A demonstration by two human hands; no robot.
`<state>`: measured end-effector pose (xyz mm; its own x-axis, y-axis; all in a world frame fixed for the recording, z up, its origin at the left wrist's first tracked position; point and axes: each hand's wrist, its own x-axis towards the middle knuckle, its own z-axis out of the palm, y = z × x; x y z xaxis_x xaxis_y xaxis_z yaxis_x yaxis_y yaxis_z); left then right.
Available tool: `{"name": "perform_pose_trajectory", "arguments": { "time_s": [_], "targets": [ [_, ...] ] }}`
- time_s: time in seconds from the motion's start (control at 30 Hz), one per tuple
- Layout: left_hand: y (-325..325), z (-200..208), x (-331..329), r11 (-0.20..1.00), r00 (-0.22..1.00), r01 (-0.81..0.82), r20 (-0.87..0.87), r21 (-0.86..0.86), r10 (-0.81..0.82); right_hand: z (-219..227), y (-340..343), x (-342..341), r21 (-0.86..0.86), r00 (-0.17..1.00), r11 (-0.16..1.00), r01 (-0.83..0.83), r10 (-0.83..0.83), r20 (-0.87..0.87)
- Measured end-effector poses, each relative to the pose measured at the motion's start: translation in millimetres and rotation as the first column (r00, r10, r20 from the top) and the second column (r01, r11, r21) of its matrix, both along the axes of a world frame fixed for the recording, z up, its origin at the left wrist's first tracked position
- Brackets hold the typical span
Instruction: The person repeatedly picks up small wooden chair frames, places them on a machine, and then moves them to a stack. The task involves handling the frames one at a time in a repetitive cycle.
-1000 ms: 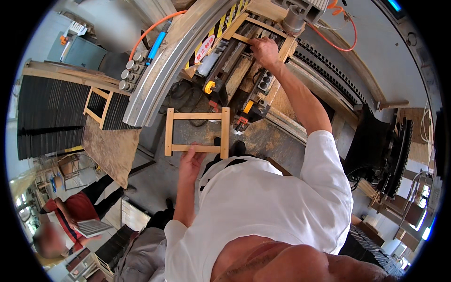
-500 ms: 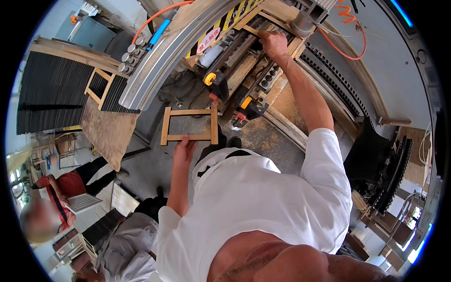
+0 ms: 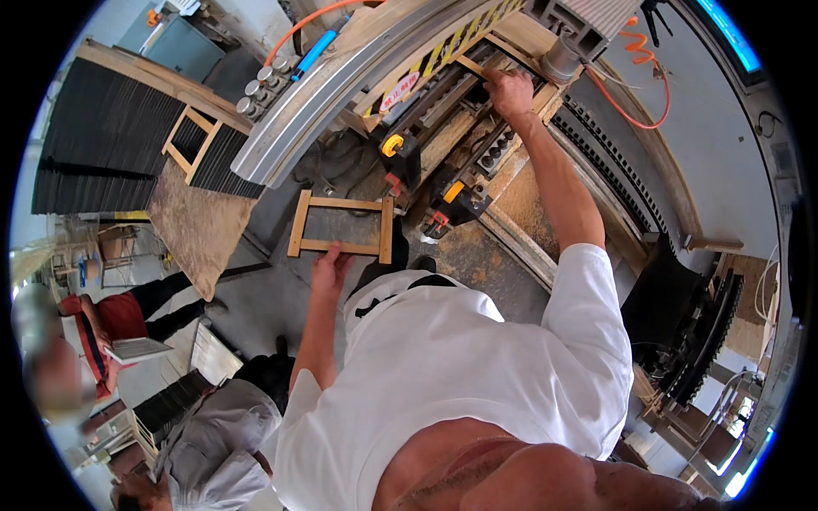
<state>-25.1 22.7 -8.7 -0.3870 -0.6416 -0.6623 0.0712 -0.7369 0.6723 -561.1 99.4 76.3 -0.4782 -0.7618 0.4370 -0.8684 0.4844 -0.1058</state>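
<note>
**Frame in one hand, strip in the other**

Head view: at centre left of the picture, the left hand [image 3: 328, 266] grasps the lower rail of a small wooden frame [image 3: 341, 226], fingers curled round its edge. At top centre, the right hand [image 3: 509, 89] is clenched on a thin wooden strip [image 3: 470, 66] lying in the machine bed [image 3: 443, 128]. A second wooden frame [image 3: 189, 140] rests at upper left, well apart.
</note>
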Motion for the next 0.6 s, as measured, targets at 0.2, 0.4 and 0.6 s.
{"name": "perform_pose_trajectory", "arguments": {
  "time_s": [0.2,0.4,0.6],
  "targets": [
    [-9,24,18,0.993,1.0,0.016,0.016,-0.116,-0.014,-6,-1,-3,0.003,0.999,1.0,-0.008,0.008,-0.054],
    [-40,69,61,0.967,1.0,-0.031,-0.011,-0.252,0.029,3,0,3,0.093,0.999,0.995,0.03,-0.027,-0.032],
    [-116,111,143,0.895,0.994,-0.099,-0.087,-0.434,0.067,15,-5,20,0.178,0.993,0.978,0.112,-0.115,0.01]
  ]
}}
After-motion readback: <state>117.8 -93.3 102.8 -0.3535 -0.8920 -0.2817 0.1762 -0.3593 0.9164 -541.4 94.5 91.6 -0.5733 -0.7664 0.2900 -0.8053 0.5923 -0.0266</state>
